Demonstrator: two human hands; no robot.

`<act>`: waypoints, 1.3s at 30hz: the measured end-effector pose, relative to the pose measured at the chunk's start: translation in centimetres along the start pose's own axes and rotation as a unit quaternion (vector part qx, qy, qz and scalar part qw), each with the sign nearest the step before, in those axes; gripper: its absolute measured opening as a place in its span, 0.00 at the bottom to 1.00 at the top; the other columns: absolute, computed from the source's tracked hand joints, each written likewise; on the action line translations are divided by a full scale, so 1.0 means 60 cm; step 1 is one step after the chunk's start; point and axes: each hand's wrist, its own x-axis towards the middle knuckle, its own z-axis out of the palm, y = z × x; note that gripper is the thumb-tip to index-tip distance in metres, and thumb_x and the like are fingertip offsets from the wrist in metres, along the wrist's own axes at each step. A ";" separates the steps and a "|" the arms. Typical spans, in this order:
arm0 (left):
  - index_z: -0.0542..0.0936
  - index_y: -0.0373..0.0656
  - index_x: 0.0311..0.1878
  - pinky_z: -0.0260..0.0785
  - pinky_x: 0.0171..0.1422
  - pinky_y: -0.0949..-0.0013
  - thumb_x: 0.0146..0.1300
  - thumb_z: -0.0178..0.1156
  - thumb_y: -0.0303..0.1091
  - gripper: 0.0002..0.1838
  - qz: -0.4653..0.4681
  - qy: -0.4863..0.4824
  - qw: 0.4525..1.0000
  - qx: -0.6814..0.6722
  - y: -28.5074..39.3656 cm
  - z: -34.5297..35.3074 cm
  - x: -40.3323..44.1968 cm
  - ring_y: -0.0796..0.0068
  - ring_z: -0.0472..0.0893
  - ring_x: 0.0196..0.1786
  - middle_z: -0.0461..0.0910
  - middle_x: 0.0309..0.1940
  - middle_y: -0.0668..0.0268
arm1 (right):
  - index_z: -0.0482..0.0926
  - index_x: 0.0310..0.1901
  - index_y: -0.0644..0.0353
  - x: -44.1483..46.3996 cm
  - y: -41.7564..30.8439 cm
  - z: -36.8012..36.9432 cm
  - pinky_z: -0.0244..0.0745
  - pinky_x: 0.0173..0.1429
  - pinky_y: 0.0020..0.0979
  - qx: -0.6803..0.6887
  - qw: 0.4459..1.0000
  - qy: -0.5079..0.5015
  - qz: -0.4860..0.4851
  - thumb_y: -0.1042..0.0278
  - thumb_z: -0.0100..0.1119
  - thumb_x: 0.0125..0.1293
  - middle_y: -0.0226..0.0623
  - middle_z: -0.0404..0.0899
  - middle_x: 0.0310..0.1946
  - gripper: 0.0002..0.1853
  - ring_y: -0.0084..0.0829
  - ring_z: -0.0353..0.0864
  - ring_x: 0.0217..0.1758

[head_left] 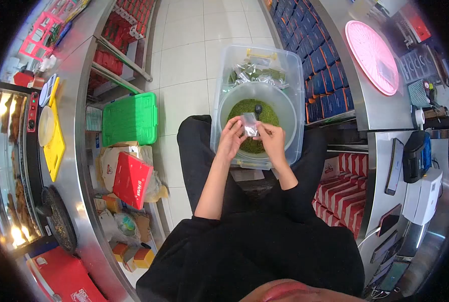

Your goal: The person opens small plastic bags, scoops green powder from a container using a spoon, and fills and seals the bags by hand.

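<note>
Above a round translucent tub (225,98), my left hand (230,140) and my right hand (273,142) hold a small clear plastic bag (249,125) between their fingertips. The bag looks empty or nearly so. Green shredded or ground material (243,106) fills the bottom of the tub, and a black spoon (258,108) stands in it behind the bag. The tub sits inside a large clear plastic bin (297,75). At the bin's far end lie several small bags with green contents (269,75), with a yellow strip (259,54) beyond them.
Steel counters (81,126) run along both sides. Below the left one are a green lid (130,120) and a red box (132,180). Stacked blue boxes (330,85) and red-and-white boxes (341,194) fill the right shelves. A pink round tray (371,56) lies on the right counter.
</note>
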 end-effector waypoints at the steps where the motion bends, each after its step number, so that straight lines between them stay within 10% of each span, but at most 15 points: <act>1: 0.74 0.49 0.62 0.77 0.56 0.62 0.73 0.59 0.40 0.18 0.000 0.000 1.000 0.001 0.004 0.004 -0.003 0.74 0.81 0.54 0.80 0.54 0.68 | 0.85 0.49 0.71 -0.001 0.000 -0.002 0.84 0.33 0.24 0.000 1.000 0.000 0.000 0.70 0.62 0.70 0.36 0.86 0.32 0.13 0.20 0.83 0.34; 10: 0.63 0.58 0.73 0.68 0.68 0.46 0.72 0.54 0.59 0.32 -0.057 -0.096 0.991 -0.071 0.043 0.058 -0.033 0.59 0.74 0.65 0.69 0.66 0.60 | 0.87 0.44 0.69 -0.003 -0.008 -0.011 0.79 0.38 0.24 -0.097 0.992 0.022 -0.071 0.71 0.63 0.67 0.40 0.88 0.36 0.11 0.20 0.83 0.36; 18: 0.70 0.48 0.56 0.77 0.49 0.66 0.67 0.55 0.24 0.15 -0.021 -0.148 0.988 -0.040 -0.037 -0.047 0.031 0.71 0.80 0.43 0.75 0.45 0.66 | 0.80 0.54 0.72 -0.006 -0.026 -0.037 0.84 0.53 0.36 0.216 0.970 -0.022 0.108 0.66 0.52 0.75 0.44 0.84 0.49 0.17 0.34 0.86 0.49; 26: 0.77 0.42 0.51 0.63 0.36 0.77 0.63 0.58 0.19 0.14 0.035 -0.060 0.998 0.011 0.026 0.069 -0.029 0.82 0.74 0.35 0.76 0.44 0.68 | 0.77 0.56 0.70 -0.006 0.007 -0.054 0.84 0.53 0.37 0.322 0.928 -0.025 0.186 0.61 0.54 0.74 0.44 0.83 0.50 0.20 0.35 0.85 0.51; 32: 0.84 0.40 0.44 0.65 0.37 0.78 0.64 0.65 0.25 0.06 0.048 0.008 0.971 0.236 0.013 0.057 -0.027 0.84 0.75 0.33 0.81 0.34 0.73 | 0.78 0.56 0.67 -0.014 0.021 -0.051 0.82 0.50 0.33 0.255 0.953 0.000 0.165 0.63 0.56 0.73 0.40 0.83 0.47 0.17 0.32 0.84 0.48; 34: 0.85 0.41 0.41 0.64 0.37 0.78 0.65 0.66 0.26 0.03 0.085 0.034 0.956 0.280 0.007 0.061 -0.028 0.83 0.74 0.30 0.80 0.30 0.75 | 0.79 0.52 0.64 -0.027 -0.006 -0.022 0.76 0.44 0.29 -0.227 0.923 0.272 -0.152 0.71 0.61 0.69 0.37 0.82 0.39 0.13 0.30 0.83 0.42; 39: 0.83 0.35 0.40 0.71 0.42 0.77 0.61 0.67 0.21 0.04 0.254 0.008 0.883 0.394 -0.003 0.088 -0.040 0.83 0.79 0.39 0.80 0.32 0.71 | 0.79 0.47 0.64 -0.034 -0.005 0.006 0.75 0.44 0.29 -0.218 0.954 0.112 -0.173 0.75 0.69 0.62 0.36 0.80 0.39 0.13 0.26 0.81 0.40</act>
